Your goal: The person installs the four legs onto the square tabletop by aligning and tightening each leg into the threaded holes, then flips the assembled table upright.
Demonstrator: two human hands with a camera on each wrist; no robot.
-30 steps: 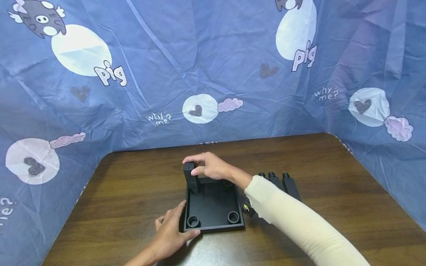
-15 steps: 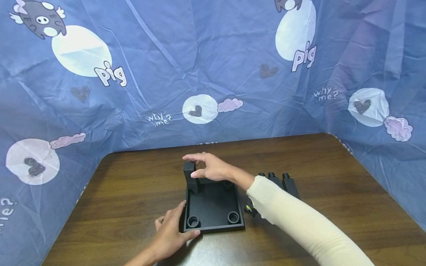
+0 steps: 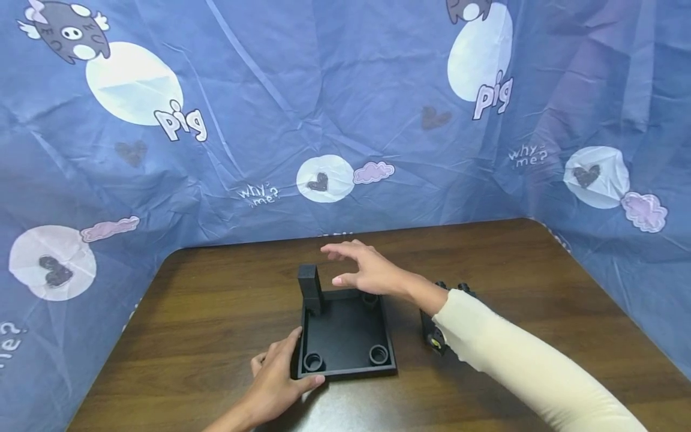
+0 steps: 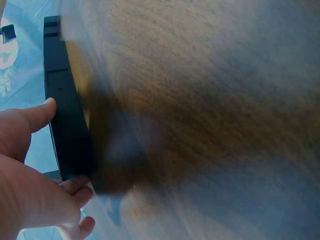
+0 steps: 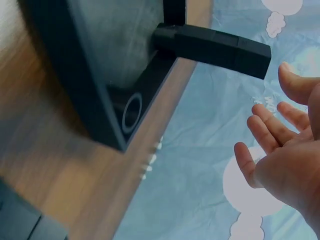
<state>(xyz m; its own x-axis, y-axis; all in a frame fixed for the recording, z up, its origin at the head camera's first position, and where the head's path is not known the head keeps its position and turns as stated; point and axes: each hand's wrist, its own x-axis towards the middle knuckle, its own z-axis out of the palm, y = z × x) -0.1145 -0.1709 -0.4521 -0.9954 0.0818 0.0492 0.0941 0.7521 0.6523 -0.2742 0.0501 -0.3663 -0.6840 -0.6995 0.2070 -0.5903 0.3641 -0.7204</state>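
Note:
A black square panel with a raised rim lies on the table, looking like a small upturned tabletop. At its far left corner stands a black square leg, upright; in the right wrist view the leg sits in a round socket. Open ring sockets mark the other corners, among them the near left socket. My left hand grips the near left corner, thumb at the front edge and fingers along the left side. My right hand hovers right of the leg, apart from it, fingers spread and holding nothing.
More black legs lie to the right of the panel, mostly hidden under my right sleeve. A black end with a yellow mark shows beside the sleeve. The wooden table meets a blue printed cloth behind.
My right hand has let go of the leg's top and drawn away to the right. The leg stays upright in its corner. The left hand and the panel have not moved.

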